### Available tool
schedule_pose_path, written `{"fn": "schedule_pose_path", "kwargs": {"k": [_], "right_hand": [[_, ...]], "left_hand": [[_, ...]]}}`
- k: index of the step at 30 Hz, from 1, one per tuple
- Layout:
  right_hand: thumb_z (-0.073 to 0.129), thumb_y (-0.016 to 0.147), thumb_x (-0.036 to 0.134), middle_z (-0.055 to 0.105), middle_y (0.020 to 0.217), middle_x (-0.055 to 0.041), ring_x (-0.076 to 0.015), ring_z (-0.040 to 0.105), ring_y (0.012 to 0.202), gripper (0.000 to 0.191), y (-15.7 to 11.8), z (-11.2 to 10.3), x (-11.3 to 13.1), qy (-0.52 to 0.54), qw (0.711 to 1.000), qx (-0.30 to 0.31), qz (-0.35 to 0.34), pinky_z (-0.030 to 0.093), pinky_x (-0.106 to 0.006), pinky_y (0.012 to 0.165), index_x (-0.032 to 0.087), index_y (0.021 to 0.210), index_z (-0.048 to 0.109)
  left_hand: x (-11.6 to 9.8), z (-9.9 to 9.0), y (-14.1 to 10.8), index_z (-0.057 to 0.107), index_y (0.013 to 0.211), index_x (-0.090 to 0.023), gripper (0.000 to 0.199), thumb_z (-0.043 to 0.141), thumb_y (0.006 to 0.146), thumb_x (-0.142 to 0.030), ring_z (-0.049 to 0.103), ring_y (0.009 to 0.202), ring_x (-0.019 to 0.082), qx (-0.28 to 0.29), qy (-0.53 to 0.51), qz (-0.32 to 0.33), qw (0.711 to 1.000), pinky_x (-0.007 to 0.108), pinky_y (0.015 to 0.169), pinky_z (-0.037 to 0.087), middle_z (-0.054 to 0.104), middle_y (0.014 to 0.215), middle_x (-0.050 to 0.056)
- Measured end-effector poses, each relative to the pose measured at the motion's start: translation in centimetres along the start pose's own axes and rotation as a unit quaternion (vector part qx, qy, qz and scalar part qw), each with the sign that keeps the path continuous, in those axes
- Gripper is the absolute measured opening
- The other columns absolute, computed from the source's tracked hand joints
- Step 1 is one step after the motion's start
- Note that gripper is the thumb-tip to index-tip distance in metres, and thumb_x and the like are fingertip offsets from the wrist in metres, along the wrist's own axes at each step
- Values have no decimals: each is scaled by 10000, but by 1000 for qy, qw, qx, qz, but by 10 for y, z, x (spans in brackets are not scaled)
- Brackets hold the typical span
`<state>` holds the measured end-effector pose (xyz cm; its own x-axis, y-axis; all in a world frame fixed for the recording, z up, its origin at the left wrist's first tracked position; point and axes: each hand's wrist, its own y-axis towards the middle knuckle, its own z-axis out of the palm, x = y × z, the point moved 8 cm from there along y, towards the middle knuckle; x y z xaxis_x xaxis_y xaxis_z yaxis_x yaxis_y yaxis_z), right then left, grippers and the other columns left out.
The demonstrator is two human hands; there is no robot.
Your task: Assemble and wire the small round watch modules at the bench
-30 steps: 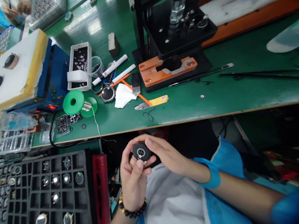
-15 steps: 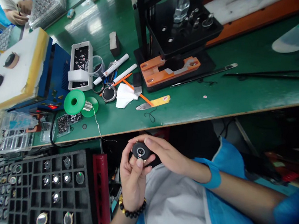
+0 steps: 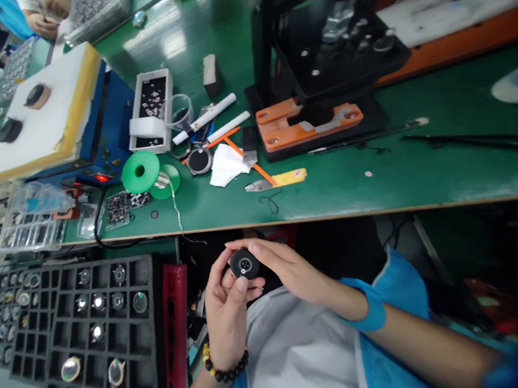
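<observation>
Just in front of the bench edge, my left hand (image 3: 229,309) holds a round black smartwatch case (image 3: 245,264). The back of the case, with a ring and small metal contacts in its middle, faces up. My left thumb presses its near rim and the fingers curl around and under it. My right hand (image 3: 293,274) comes in from the right, its thumb and fingers closed on the far rim of the same case. Part of the right fingers is hidden behind the case. A beaded bracelet circles the left wrist and a blue band the right.
A black press (image 3: 334,70) with an orange fixture (image 3: 307,124) stands on the green bench (image 3: 338,179). A solder spool (image 3: 141,171), cutter knife (image 3: 285,179), markers and parts box (image 3: 169,136) lie left of it. A black compartment tray (image 3: 142,338) holds watch parts. A co-worker's hands (image 3: 50,14) show top left.
The view has shifted a little, so the bench items sit farther right. Both hands keep their hold on the watch case, which appears tilted slightly differently.
</observation>
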<state>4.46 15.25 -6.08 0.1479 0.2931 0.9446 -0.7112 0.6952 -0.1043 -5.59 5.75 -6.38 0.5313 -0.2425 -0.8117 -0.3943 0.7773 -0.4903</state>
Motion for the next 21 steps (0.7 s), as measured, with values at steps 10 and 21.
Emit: {"fn": "schedule_pose_path", "kwargs": {"k": [10,21], "right_hand": [[567,924,686,682,1403,-90,-341,664,1276,607,-22,-20,-113,-184,970,43,153,544,-414,1102,262,1330,724],[518,949,621,693,1379,-58,-324,662,1283,559,-12,25,-149,-465,822,327,39,593,-456,1061,291,1356,712]], "left_hand": [[21,-63,6,693,1044,-128,609,921,697,-574,723,571,172,-46,-43,6,998,233,537,555,756,825,88],[-87,-313,-114,668,1115,-133,612,671,844,-682,613,644,135,-548,189,183,794,244,579,504,704,902,63]]}}
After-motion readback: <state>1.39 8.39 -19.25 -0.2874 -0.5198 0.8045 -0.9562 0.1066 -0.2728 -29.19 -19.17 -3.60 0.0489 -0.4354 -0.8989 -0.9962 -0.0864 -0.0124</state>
